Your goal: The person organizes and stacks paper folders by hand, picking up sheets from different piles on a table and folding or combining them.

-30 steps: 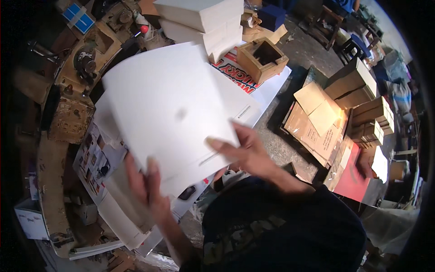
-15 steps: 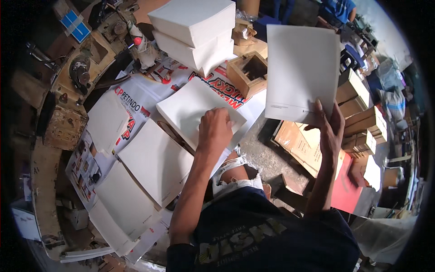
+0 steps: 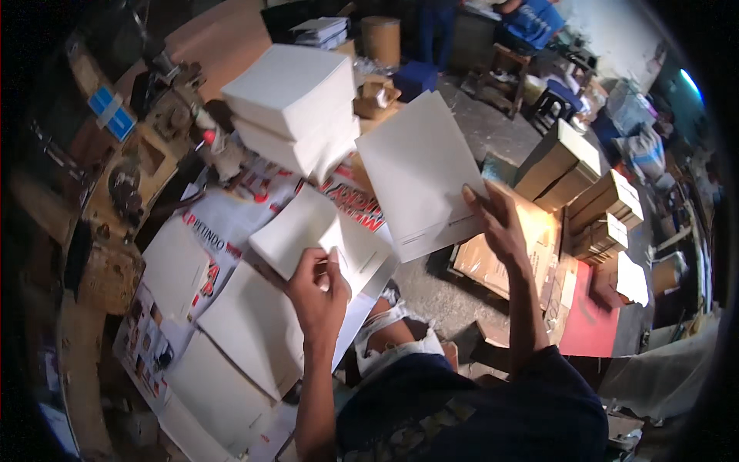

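My right hand point(image 3: 500, 223) grips the lower right corner of a white paper sheet or thin stack of sheets point(image 3: 419, 173), held up tilted above the table's edge. My left hand point(image 3: 319, 289) is closed in a pinch over a stack of white sheets point(image 3: 289, 231). A corner of paper point(image 3: 332, 240) curls up at those fingertips. To the left of this stack lie more white sheets point(image 3: 250, 323) in overlapping piles, with another small pile point(image 3: 175, 269) farther left.
A tall block of white paper point(image 3: 289, 88) stands at the far side. Beyond my right arm are a cardboard-covered pallet point(image 3: 493, 262), bundled brown stacks point(image 3: 558, 162) and a red sheet point(image 3: 589, 316). Old machinery point(image 3: 115, 262) lines the left. A person in blue point(image 3: 531, 23) is far back.
My right hand has moved left and lower, tilting the paper it holds. My left hand has turned and drawn back toward me, and a paper corner now lifts at its fingers. The view has shifted.
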Action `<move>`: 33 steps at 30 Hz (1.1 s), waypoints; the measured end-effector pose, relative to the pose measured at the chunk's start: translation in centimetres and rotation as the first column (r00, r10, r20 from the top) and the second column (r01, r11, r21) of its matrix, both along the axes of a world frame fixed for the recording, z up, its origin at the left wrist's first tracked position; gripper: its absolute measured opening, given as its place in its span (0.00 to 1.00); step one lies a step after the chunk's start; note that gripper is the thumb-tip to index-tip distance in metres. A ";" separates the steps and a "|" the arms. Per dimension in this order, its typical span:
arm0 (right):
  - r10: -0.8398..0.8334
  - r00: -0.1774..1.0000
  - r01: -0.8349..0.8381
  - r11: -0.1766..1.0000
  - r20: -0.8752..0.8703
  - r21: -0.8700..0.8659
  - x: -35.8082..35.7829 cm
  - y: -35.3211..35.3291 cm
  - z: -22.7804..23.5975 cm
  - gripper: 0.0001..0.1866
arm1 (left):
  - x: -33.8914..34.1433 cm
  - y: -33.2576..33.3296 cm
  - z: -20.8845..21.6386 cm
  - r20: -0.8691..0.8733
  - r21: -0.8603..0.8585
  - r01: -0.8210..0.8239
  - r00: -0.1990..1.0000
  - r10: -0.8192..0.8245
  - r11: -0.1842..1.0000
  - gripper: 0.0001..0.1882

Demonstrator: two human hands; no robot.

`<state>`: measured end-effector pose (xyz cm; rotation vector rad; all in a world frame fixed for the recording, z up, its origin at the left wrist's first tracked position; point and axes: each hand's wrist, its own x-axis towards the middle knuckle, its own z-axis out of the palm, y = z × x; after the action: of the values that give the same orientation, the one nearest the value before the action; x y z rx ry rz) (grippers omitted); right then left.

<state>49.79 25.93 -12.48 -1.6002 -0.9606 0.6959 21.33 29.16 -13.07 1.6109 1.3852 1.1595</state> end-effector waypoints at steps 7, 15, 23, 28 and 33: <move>0.406 0.914 -0.405 0.913 -0.007 0.045 -4.6 3.3 -1.5 0.26 | -6.4 -5.4 2.2 0.178 0.212 -0.204 0.970 0.168 0.956 0.09; 0.495 0.816 -0.530 0.847 -0.297 -0.043 -6.6 8.6 -11.2 0.30 | -9.8 -8.3 -0.3 -0.551 0.025 -0.002 0.835 0.015 1.000 0.24; 0.465 0.677 -0.641 0.754 -0.570 -0.146 -9.6 9.6 -4.3 0.33 | -12.3 -9.1 -1.6 -0.406 -0.017 -0.076 0.912 0.063 0.997 0.09; 0.596 0.780 -0.624 0.762 -0.191 -0.174 -10.7 9.1 -4.7 0.20 | -14.6 -12.4 0.5 -0.199 -0.010 -0.325 0.928 0.317 0.946 0.05; 0.619 0.741 -0.638 0.770 -0.260 0.017 -14.6 5.5 -1.6 0.22 | -19.7 -16.1 2.2 -0.131 0.015 -0.362 0.924 0.360 0.932 0.18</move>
<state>35.15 31.45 -14.06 -1.1828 -1.3078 1.3855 1.62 13.03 -10.84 1.4845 1.8292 1.2669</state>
